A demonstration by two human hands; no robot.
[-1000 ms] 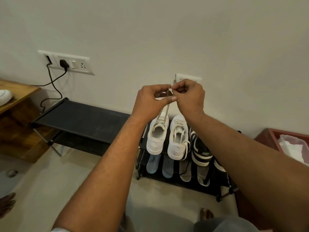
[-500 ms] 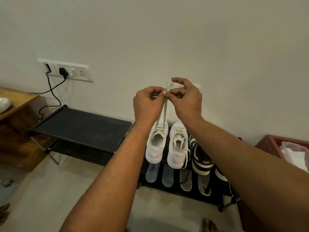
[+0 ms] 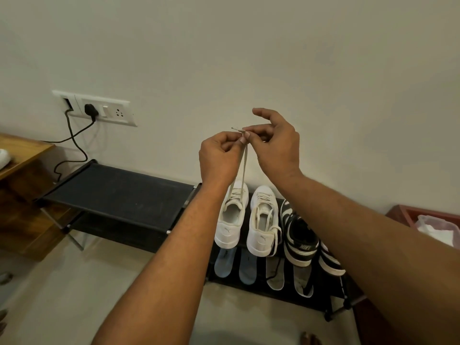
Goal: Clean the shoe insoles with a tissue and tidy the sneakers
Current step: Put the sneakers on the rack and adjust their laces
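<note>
Two white sneakers stand side by side on the black shoe rack (image 3: 119, 192): the left white sneaker (image 3: 231, 220) and the right white sneaker (image 3: 263, 225). The left one's laces (image 3: 242, 168) are pulled up taut. My left hand (image 3: 219, 158) pinches the lace ends above the shoe. My right hand (image 3: 273, 143) pinches the lace tips too, its other fingers spread. A black-and-white sneaker (image 3: 300, 241) stands to the right. Several insoles lie on the lower shelf: blue insoles (image 3: 234, 262) and grey insoles (image 3: 288, 275).
A wooden cabinet (image 3: 20, 175) stands at the left, under a wall socket (image 3: 99, 109) with a black cable. A red-brown bin (image 3: 408, 215) with a white liner sits at the right edge. Pale floor lies in front of the rack.
Both hands have kept the laces raised while working the tips. My right hand's fingers have opened out from a closed fist. The view has tilted upward a little.
</note>
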